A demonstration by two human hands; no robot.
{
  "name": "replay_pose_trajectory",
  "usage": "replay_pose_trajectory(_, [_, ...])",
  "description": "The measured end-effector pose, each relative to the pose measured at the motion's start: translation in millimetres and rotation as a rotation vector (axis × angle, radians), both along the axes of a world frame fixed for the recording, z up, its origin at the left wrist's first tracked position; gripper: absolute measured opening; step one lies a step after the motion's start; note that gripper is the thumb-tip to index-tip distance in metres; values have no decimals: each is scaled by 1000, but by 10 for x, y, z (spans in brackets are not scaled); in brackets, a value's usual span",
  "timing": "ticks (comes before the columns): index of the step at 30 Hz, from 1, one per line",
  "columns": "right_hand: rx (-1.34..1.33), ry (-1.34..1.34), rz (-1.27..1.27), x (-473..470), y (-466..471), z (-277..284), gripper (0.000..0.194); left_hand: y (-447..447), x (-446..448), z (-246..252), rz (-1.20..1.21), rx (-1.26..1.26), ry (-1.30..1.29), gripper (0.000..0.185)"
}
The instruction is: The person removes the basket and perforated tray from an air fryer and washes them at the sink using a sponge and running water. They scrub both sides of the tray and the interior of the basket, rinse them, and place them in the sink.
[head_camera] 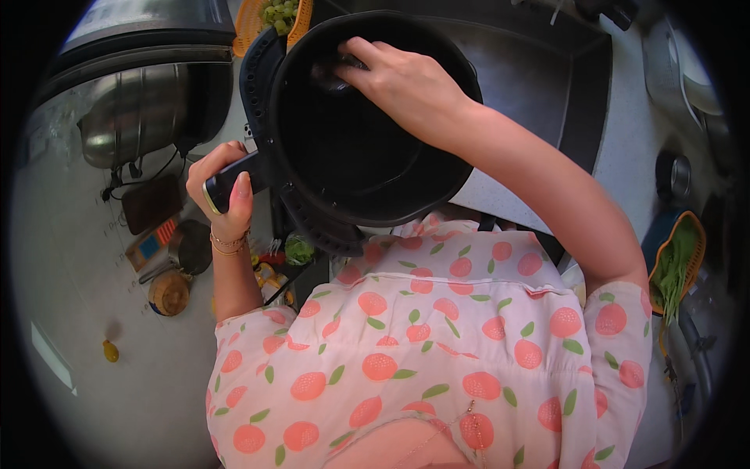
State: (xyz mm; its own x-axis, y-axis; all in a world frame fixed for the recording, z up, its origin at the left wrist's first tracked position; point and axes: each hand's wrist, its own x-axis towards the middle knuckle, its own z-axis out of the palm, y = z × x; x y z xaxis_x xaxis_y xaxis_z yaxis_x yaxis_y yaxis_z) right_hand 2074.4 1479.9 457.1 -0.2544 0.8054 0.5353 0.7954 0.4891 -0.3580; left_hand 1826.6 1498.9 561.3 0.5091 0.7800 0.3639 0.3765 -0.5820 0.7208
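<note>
My left hand (221, 182) grips the black handle (234, 176) of an air fryer basket (363, 140), which is tilted so that its dark inside faces me. A curved black front panel (261, 88) joins the handle to the basket. Inside the basket, my right hand (404, 82) pinches a dark, shiny scrubber (337, 76) against the upper left of the inner wall. Blur and the dark wall hide the scrubber's exact shape. Small drops cling to the basket's rim.
Behind the basket lies a dark sink (504, 64). An orange basket of green grapes (280, 14) stands at the far left of it. A metal appliance (146, 111) is on the left, and a colander of leafy greens (677, 258) on the right.
</note>
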Motion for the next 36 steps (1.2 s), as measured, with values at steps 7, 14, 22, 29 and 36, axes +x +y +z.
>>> replay_pose_trajectory(7, [-435,47,434,-1,-299,-98,26,-1,83,27,0,71,76,32])
replay_pose_trajectory(14, [135,83,35,261,-27,-64,26,-18,198,92,-27,157,190,27])
replay_pose_trajectory(22, [-336,-299,10,267,-258,-365,24,-77,353,204,-109,341,190,28])
replay_pose_trajectory(29, [-618,197,272,89,-477,-539,28,-60,597,319,-287,519,290,31])
replay_pose_trajectory(36, [-683,561,508,332,-590,-404,30,150,819,307,-329,645,380,30])
